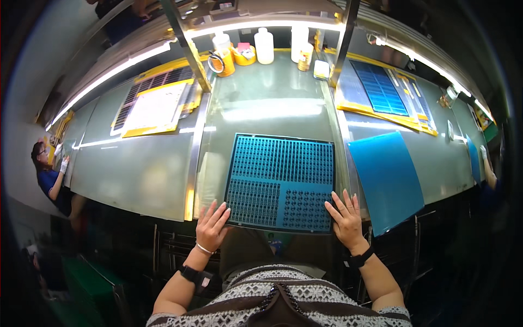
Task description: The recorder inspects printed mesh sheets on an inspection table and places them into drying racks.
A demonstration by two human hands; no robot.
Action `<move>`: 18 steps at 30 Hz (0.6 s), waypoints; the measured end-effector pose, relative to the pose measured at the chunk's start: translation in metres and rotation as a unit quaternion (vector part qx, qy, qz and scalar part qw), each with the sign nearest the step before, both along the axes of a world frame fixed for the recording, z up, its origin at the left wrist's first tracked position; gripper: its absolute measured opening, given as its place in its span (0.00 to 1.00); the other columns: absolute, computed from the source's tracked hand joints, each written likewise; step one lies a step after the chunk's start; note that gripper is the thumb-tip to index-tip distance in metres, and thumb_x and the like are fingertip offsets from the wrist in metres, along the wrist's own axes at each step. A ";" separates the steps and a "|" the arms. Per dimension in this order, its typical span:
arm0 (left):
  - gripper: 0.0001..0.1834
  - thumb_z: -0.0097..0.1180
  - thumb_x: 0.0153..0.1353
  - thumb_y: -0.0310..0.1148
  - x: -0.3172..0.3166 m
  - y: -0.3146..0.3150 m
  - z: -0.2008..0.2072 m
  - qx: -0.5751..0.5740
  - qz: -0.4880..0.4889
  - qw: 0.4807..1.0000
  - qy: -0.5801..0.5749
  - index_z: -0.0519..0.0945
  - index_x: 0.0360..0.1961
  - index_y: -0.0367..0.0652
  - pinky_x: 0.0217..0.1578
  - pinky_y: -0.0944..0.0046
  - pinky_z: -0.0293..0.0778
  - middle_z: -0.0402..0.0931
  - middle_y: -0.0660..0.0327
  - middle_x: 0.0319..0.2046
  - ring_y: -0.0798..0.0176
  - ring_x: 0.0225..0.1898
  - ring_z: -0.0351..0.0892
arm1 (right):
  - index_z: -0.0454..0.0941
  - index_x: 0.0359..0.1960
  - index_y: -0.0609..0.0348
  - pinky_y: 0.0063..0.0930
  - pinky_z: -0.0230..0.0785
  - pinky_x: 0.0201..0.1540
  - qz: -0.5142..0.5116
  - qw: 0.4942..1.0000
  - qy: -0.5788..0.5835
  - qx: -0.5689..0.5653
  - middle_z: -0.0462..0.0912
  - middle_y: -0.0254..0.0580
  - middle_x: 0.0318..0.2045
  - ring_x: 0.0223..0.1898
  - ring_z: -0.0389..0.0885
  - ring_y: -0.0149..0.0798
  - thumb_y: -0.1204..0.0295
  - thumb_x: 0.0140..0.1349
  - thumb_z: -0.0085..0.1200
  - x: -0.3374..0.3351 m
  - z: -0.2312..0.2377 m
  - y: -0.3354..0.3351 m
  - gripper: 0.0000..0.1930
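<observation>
A flat blue panel (253, 180) printed with dark rows of small repeated shapes lies at the near edge of the glass-topped table, its front side reaching slightly past that edge. My left hand (211, 224) rests at its lower left corner with fingers outstretched. Along the lower right side, my right hand (345, 219) has its fingers spread, the tips touching or very near the panel's border. Neither hand is wrapped round anything. To the right lies a plain blue sheet (388, 180), its lower end hanging over the table edge.
White bottles (264, 46) and orange tubs (223, 62) stand at the back under a bright tube light (261, 25). Yellow-edged film sheets lie left (155, 109) and right (381, 90). Metal posts (185, 43) divide the bench. Another person (49, 171) works at far left; an arm (488, 171) shows at far right.
</observation>
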State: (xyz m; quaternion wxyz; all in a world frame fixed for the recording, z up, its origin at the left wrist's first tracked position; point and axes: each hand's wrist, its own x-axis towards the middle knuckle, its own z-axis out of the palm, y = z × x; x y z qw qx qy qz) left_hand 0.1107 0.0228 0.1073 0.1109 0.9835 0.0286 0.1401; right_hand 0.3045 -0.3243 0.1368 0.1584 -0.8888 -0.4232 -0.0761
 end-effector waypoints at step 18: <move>0.14 0.57 0.58 0.34 0.120 0.049 0.118 -0.521 0.077 0.847 -0.078 0.72 0.18 0.41 0.13 0.75 0.62 0.67 0.68 0.13 0.76 0.12 0.64 | 0.71 0.22 0.66 0.27 0.55 0.23 -0.126 0.871 0.289 0.377 0.65 0.35 0.13 0.20 0.59 0.26 0.66 0.62 0.51 0.081 0.082 0.038 0.16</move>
